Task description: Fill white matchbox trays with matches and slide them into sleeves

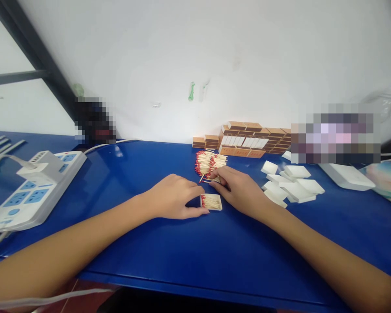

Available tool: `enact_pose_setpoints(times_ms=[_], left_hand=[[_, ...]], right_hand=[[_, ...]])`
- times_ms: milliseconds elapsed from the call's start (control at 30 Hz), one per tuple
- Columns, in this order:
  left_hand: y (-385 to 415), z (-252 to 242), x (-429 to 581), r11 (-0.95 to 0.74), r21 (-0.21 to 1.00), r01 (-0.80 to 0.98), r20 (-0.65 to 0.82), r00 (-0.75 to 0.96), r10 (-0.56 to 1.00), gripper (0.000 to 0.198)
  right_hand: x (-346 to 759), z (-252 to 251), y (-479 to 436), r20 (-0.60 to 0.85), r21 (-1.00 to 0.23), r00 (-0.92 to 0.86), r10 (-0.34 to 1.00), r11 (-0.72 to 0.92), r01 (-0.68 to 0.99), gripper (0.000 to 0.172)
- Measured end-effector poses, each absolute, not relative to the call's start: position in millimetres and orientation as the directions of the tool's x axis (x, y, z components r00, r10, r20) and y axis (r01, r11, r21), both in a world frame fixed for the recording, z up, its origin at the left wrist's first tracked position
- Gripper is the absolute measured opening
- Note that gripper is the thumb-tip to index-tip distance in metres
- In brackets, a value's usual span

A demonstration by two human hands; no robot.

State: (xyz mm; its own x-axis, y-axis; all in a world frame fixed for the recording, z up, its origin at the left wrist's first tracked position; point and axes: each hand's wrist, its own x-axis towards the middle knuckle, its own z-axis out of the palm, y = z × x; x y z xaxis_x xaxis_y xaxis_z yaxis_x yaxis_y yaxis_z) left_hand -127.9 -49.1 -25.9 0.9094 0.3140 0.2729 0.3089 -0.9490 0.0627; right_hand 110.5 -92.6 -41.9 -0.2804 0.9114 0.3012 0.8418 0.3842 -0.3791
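Observation:
My left hand [177,198] rests on the blue table with thumb and forefinger on either side of a small white matchbox tray [217,202], steadying it. Inside the tray lie matches [210,202] with their red heads to the left. Just beyond it my right hand [236,187] has its fingertips pinched together on matches at the near edge of a pile of matches [209,163]. How many it grips is hidden by the fingers. A few loose matches stick out from the pile toward the tray.
Stacked brown matchboxes [272,141] stand against the wall behind the pile. Several white empty trays [298,187] lie heaped to the right of my right hand. A white power strip [32,195] with a plug and cables sits at the left. The table's front edge [182,284] runs nearest me.

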Motion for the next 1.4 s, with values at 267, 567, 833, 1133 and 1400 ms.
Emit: enact_pose_setpoints(times_ms=[267,567,833,1133,1400], left_hand=[[-49,-25,-128,-0.946,0.054,0.318,0.257,0.911,0.321,0.04],[-49,-25,-128,-0.947,0.053,0.317,0.265,0.91,0.319,0.041],[-48,-27,-128,-0.951,0.041,0.307,0.278,0.911,0.306,0.04],[-48,-29,-128,-0.955,0.033,0.296,0.306,0.906,0.292,0.04],[-48,-28,-128,-0.954,0.024,0.3,0.301,0.908,0.293,0.041]], right_hand=[[114,-38,-95,0.29,-0.35,-0.25,0.924,0.346,0.871,0.008],[125,-39,-94,0.238,-0.281,-0.267,0.934,0.329,0.901,0.016],[119,-41,-92,0.264,-0.305,-0.277,0.924,0.352,0.885,0.014],[114,-45,-89,0.275,-0.324,-0.318,0.907,0.399,0.858,0.006],[113,-44,-89,0.267,-0.333,-0.329,0.905,0.408,0.85,0.009]])
